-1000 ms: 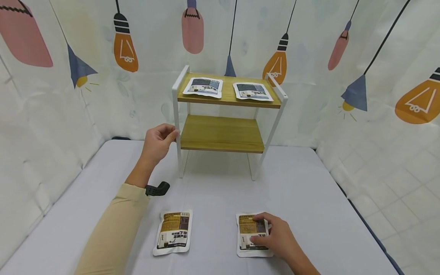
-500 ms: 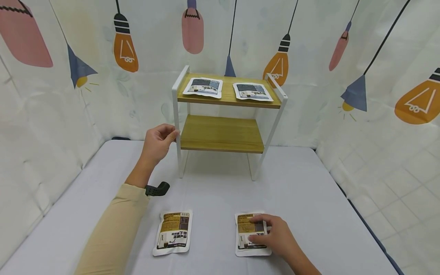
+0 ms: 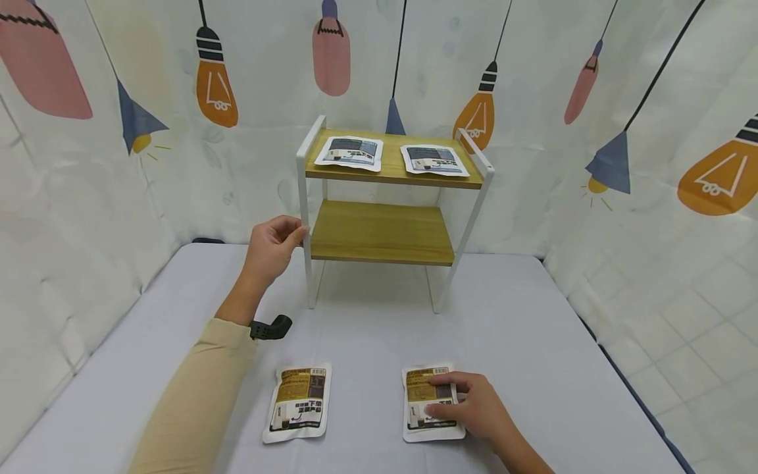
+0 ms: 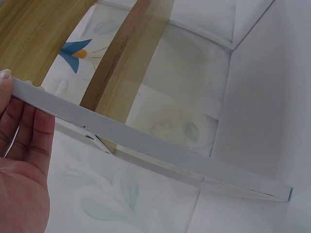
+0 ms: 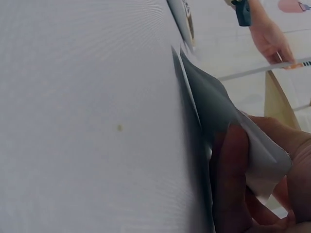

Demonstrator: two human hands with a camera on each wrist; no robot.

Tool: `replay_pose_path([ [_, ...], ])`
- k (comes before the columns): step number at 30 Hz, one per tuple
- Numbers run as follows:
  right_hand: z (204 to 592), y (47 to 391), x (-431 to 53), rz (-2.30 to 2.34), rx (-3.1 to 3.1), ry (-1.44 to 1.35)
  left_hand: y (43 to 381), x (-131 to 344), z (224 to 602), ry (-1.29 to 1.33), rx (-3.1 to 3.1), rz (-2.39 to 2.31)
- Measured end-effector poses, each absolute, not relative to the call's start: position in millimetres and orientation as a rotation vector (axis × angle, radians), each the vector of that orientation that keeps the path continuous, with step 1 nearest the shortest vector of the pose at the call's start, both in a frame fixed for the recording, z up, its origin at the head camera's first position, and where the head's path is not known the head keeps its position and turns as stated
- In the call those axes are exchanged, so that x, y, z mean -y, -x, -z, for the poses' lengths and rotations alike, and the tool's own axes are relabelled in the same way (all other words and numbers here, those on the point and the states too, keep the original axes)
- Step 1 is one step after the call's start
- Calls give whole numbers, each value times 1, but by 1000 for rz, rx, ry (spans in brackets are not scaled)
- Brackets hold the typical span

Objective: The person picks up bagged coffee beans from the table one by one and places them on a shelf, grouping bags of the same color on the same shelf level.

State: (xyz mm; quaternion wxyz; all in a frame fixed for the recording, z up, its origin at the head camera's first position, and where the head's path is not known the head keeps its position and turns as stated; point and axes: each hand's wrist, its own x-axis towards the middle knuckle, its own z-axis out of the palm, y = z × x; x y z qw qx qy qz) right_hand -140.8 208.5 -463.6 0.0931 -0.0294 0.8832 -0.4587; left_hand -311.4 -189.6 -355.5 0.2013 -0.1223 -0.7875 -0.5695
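Observation:
My left hand (image 3: 272,247) grips the left front post of a small two-tier shelf rack (image 3: 381,230) with white metal sides and wooden boards. In the left wrist view, fingers curl behind the white post (image 4: 146,138), the thumb on its near side. My right hand (image 3: 476,408) pinches the right edge of a white foil pouch (image 3: 420,395) with a gold and black label. In the right wrist view, fingers (image 5: 232,165) are under the raised edge of the pouch (image 5: 209,92). A matching pouch (image 3: 299,401) lies to its left on the table.
Two pouches with blue-grey labels, a left one (image 3: 349,153) and a right one (image 3: 435,160), lie on the rack's top board. White cloth covers the table (image 3: 367,336). A printed fabric backdrop (image 3: 266,164) encloses the back and sides.
My right hand has slid its pouch slightly left across the table. The left hand, the rack and the other pouches have stayed in place.

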Motion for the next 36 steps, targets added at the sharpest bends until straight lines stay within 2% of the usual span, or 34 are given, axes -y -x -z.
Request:
replay_pose_path([
  [29, 464, 154, -204, 1630, -2453, 26, 308, 188, 352, 373, 2202, 1577],
  [36, 461, 159, -199, 1696, -2431, 3, 298, 184, 343, 359, 2239, 1561],
])
